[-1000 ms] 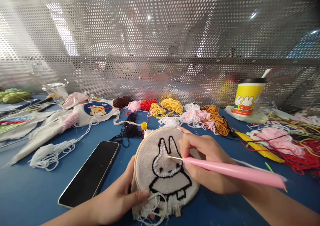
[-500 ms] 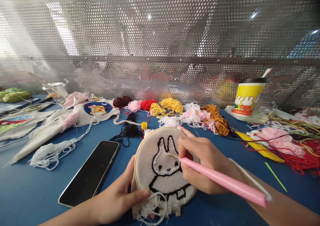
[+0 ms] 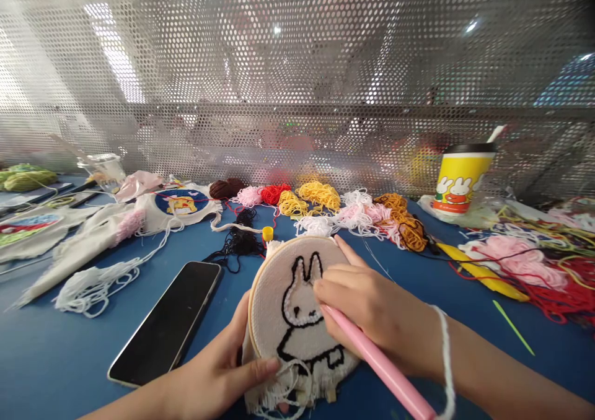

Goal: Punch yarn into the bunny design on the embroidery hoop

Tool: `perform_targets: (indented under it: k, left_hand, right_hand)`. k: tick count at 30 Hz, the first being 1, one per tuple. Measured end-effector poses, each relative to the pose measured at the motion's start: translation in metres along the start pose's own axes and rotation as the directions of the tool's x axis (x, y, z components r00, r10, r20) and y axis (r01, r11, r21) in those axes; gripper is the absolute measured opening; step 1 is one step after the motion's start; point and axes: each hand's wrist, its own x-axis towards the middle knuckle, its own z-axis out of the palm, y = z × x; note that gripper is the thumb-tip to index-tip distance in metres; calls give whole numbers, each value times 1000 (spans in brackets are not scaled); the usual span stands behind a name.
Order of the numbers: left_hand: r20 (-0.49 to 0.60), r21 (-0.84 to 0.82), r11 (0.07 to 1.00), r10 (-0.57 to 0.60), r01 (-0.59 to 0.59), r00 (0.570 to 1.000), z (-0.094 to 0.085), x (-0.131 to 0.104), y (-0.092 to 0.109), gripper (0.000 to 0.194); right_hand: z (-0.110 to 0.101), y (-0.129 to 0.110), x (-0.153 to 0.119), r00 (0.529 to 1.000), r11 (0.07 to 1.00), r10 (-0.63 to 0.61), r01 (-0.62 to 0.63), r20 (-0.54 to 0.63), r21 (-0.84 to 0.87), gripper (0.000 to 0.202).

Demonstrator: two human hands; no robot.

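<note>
A round embroidery hoop [image 3: 258, 284] holds pale cloth with a black-outlined rabbit [image 3: 303, 339], its head edged in white loops. My left hand [image 3: 232, 355] grips the hoop's lower left edge, thumb on the front. Closed round a pink punch-needle pen [image 3: 379, 358], my right hand [image 3: 367, 308] rests against the rabbit's head, and the needle tip is hidden behind its fingers. White yarn [image 3: 447, 358] hangs from the pen's back end over my right wrist. Loose white yarn and frayed cloth lie at the hoop's bottom.
A black phone [image 3: 167, 324] lies left of the hoop. Yarn bundles [image 3: 318, 197] line the back by a perforated metal screen [image 3: 279, 67]. At the right are a yellow cup [image 3: 465, 178], a yellow tool [image 3: 483, 271], a green stick [image 3: 514, 327] and red yarn [image 3: 553, 296].
My right hand has moved left over the rabbit's head, covering the needle that showed before. The pink pen points more steeply downward, and its yarn now drapes across my wrist.
</note>
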Motion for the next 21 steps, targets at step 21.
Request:
perform_targets:
  k: [21]
  left_hand:
    - [-14, -12, 1000, -2, 1, 1000, 0, 0, 0, 80]
  right_hand:
    - [13, 2, 4, 993, 996, 84, -83, -85, 8, 8]
